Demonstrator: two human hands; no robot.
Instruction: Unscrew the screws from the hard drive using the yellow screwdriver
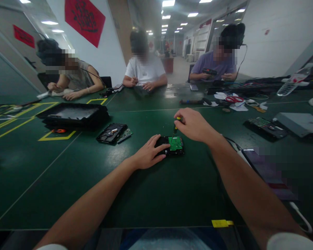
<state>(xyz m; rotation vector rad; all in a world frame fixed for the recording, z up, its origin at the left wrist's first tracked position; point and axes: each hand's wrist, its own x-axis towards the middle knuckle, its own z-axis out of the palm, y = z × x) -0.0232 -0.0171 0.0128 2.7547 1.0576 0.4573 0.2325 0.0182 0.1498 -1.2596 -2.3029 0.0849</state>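
Note:
A black hard drive [172, 146] with a green circuit board on top lies on the green table [151, 198] in front of me. My left hand [148, 154] rests on the drive's left edge, fingers spread flat and holding it down. My right hand [194, 125] is closed around a small screwdriver [176, 125] with a yellow-and-black handle, held upright with its tip over the drive's far edge.
Another hard drive [112, 133] and a black tray stack [73, 116] lie to the left. Opened devices [266, 127], a grey box [299, 122], red scissors [234, 99] and a plastic bottle [293, 84] sit to the right. Three people work across the table.

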